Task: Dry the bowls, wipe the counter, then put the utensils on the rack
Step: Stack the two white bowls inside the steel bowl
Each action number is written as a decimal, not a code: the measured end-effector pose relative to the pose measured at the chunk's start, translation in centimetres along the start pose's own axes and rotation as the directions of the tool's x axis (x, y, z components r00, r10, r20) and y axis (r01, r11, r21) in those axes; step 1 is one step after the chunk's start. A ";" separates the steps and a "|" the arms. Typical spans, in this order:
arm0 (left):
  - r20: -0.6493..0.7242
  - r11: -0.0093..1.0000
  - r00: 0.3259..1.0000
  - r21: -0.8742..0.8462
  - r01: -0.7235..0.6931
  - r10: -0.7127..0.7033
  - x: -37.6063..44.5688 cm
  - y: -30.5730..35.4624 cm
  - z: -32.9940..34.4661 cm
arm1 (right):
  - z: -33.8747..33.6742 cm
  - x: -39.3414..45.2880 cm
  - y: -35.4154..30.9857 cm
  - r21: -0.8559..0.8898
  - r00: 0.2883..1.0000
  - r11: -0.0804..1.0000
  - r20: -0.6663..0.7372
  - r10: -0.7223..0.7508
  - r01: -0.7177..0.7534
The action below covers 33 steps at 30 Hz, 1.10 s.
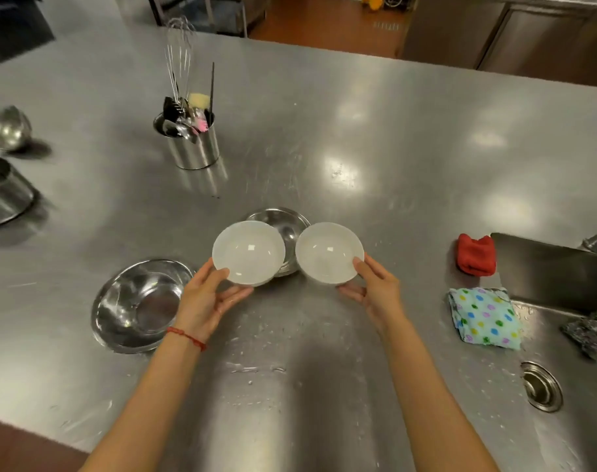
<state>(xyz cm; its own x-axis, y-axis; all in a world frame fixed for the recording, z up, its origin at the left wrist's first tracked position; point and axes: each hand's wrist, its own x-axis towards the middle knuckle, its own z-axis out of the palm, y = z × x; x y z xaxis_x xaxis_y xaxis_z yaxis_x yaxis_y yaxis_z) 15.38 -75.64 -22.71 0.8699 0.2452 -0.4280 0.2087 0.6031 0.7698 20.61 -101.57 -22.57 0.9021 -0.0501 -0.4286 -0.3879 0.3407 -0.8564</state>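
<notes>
Two white bowls are held side by side above the steel counter (392,148). My left hand (207,299) grips the left white bowl (248,252) by its near rim, thumb on top. My right hand (375,287) grips the right white bowl (328,252) the same way. Behind them a steel bowl (283,221) sits on the counter, partly hidden. Another steel bowl (137,304) lies left of my left wrist. A steel utensil holder (195,148) with a whisk, spatulas and a brush stands at the back left. Water drops lie on the counter near me.
A folded dotted cloth (484,318) and a red cloth (476,254) lie at the right beside the sink (562,335), which has a drain (541,386) and a dark scourer (593,330). A steel pot (4,192) and ladle (13,127) are at the far left.
</notes>
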 end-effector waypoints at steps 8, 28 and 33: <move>-0.018 1.000 1.000 0.014 0.023 -0.023 5.4 5.4 -3.8 | 9.5 5.6 1.5 -0.073 0.999 0.996 -0.008 0.053 -0.053; 0.068 0.974 0.986 0.179 0.138 -0.152 11.9 6.7 -1.4 | 12.4 8.5 4.2 -0.793 0.963 0.606 -0.106 -0.246 0.068; 0.102 0.955 0.979 0.256 0.146 -0.177 12.2 6.3 0.2 | 10.6 7.4 3.5 -0.864 0.902 0.482 -0.085 -0.423 0.145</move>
<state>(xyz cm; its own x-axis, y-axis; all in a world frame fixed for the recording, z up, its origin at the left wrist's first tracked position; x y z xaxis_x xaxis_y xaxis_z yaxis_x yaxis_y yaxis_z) 27.41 -68.98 -23.01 0.8600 0.0562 -0.5072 0.4412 0.4176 0.7943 27.90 -90.79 -25.73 0.9618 -0.2693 -0.0485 -0.2196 -0.6540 -0.7239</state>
